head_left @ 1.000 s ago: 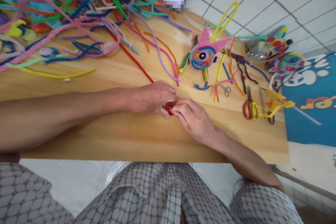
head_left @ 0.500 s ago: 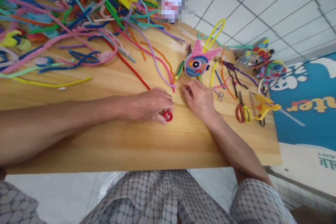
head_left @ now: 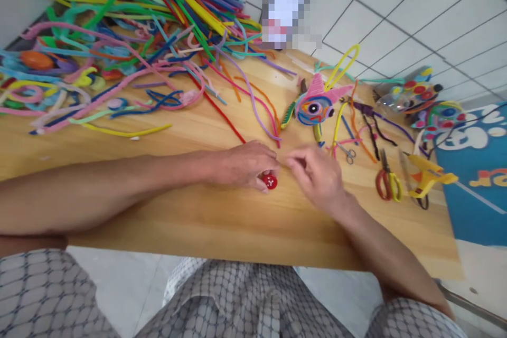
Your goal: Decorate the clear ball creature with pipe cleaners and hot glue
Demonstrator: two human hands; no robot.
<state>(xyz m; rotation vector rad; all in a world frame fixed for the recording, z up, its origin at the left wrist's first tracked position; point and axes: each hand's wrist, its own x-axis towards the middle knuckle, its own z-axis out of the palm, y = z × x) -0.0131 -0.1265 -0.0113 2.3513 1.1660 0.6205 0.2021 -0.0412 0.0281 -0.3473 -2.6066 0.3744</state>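
From where I sit, the far left corner of the bench [head_left: 198,222] lies under a tangled heap of fuzzy stems [head_left: 206,18] in many colours. A long red stem [head_left: 224,115] runs out of it toward the near edge, ending just beyond my left hand [head_left: 251,166]. That hand rests past mid-bench, fingers curled and nearly closed, thumb and fingertips pinching a round red piece [head_left: 270,182] with pale dots on its face; the piece sits at the bench surface, well in from the near edge. Just right of it I have my right hand [head_left: 320,177], apart from the piece, fingers bent inward and thumb close to the index; with the blur I can't tell whether anything is pinched there. Beyond that hand, toward the far edge, stands a fish-like figure [head_left: 315,108] with pink fins. Small scissors [head_left: 350,156], red-and-yellow-handled scissors [head_left: 390,185] and a yellow glue gun [head_left: 430,174] follow toward the right edge.
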